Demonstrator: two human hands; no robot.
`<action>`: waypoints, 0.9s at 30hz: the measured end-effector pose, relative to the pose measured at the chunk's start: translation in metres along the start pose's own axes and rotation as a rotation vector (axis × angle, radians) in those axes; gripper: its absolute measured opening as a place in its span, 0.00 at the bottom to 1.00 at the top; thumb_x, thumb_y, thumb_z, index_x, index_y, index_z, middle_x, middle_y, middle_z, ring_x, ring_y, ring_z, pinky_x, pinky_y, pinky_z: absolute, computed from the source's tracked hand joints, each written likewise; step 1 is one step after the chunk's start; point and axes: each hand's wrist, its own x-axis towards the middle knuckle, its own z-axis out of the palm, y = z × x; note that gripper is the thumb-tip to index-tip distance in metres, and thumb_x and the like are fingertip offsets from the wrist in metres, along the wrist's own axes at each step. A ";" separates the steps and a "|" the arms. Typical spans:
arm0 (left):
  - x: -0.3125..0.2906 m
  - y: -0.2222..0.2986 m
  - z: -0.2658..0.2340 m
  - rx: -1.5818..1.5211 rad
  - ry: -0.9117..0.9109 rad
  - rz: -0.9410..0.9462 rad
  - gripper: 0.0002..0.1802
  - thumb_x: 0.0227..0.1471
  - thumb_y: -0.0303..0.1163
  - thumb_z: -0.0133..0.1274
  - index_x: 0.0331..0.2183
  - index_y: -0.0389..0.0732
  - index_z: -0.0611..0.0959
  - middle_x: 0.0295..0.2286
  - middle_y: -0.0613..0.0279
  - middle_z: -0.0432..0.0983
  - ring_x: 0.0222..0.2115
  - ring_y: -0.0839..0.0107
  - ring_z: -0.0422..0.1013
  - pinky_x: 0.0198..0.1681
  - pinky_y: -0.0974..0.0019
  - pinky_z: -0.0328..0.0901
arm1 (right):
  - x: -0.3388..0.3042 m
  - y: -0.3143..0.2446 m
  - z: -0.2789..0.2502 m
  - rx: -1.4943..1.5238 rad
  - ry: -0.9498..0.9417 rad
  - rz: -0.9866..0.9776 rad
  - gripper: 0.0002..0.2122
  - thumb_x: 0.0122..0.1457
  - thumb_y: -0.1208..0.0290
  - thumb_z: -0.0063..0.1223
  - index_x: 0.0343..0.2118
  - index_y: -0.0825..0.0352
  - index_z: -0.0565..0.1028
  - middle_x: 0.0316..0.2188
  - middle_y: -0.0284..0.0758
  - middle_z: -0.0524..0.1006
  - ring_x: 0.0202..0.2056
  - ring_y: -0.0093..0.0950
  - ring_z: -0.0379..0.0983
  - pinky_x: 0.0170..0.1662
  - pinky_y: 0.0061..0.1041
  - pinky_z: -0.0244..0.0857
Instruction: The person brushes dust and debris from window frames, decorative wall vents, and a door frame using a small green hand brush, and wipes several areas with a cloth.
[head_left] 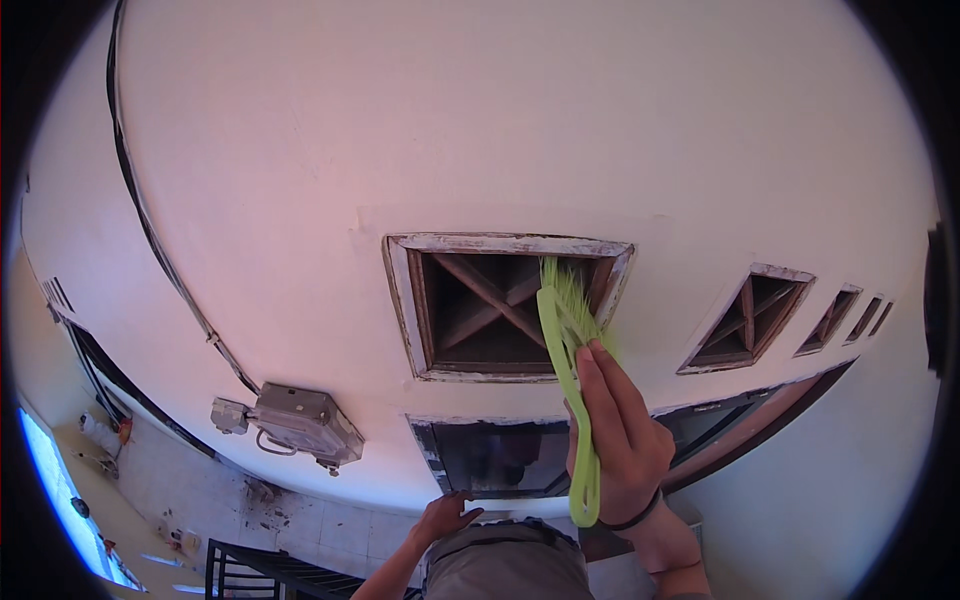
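My right hand [622, 440] is wrapped round the handle of a lime-green brush [584, 440]. The brush's bristles [572, 296] reach into the right side of a square wall vent [395, 300], which has crossed brown slats and a frame with flaking white paint. A dark band circles my right wrist. Lower down, my left hand [443, 517] rests by the lower edge of a dark window [500, 455]. Its fingers are loosely bent with the thumb apart, and nothing shows in it.
More vents of the same kind [748, 320] line the pale wall to the right. A grey metal box [305, 425] with a black cable [150, 220] is fixed at the left. Far below lie a tiled floor [330, 525] with scattered debris and a black railing [270, 570].
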 end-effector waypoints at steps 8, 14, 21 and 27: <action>0.003 -0.027 0.025 -0.039 -0.066 -0.133 0.29 0.57 0.57 0.60 0.48 0.42 0.82 0.32 0.50 0.84 0.36 0.50 0.81 0.41 0.51 0.73 | -0.019 -0.007 -0.008 0.238 -0.231 -0.049 0.26 0.52 0.77 0.62 0.57 0.72 0.76 0.53 0.45 0.79 0.39 0.36 0.84 0.33 0.27 0.77; 0.012 0.026 -0.028 -0.106 0.270 0.092 0.19 0.59 0.46 0.60 0.44 0.43 0.82 0.23 0.53 0.80 0.27 0.50 0.79 0.32 0.51 0.72 | -0.018 -0.022 -0.007 0.324 -0.492 -0.061 0.27 0.51 0.77 0.63 0.57 0.71 0.76 0.52 0.45 0.80 0.30 0.30 0.83 0.30 0.22 0.76; 0.013 -0.026 0.008 -0.167 0.200 -0.070 0.19 0.58 0.48 0.60 0.44 0.45 0.83 0.24 0.50 0.83 0.31 0.48 0.81 0.34 0.48 0.73 | -0.007 -0.028 -0.009 0.240 -0.624 -0.022 0.25 0.54 0.79 0.61 0.57 0.73 0.75 0.53 0.49 0.79 0.36 0.39 0.84 0.33 0.28 0.78; -0.045 -0.133 0.092 -0.110 -0.033 -0.579 0.26 0.57 0.54 0.57 0.45 0.43 0.85 0.39 0.43 0.84 0.46 0.47 0.79 0.49 0.48 0.71 | 0.004 -0.016 -0.002 0.104 -0.180 -0.045 0.25 0.52 0.77 0.63 0.56 0.71 0.77 0.53 0.45 0.80 0.35 0.33 0.84 0.31 0.24 0.77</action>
